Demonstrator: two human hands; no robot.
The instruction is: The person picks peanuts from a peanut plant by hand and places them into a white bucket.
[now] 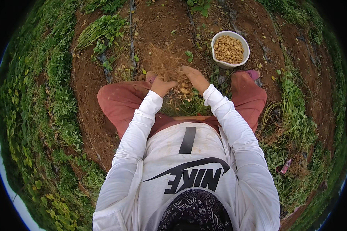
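Between my knees a bunch of uprooted peanut plants is held, its tangled brown roots [167,62] spread away from me and its green stems [190,107] towards my lap. Pale peanut pods [185,85] hang in a cluster at the roots. My left hand [162,86] grips the bunch on its left side, thumb pointing at the pods. My right hand [196,78] is at the right side of the roots, fingers bent over them and touching the pods; its fingertips are partly hidden. Beyond my right knee, a white bucket [246,51] holds many loose peanut pods [229,49].
Pulled peanut plants [105,30] lie on the brown soil at the upper left, and more [295,115] lie to the right. Strips of dark plastic film [132,34] run along the soil. Dense green plants [57,101] border the left.
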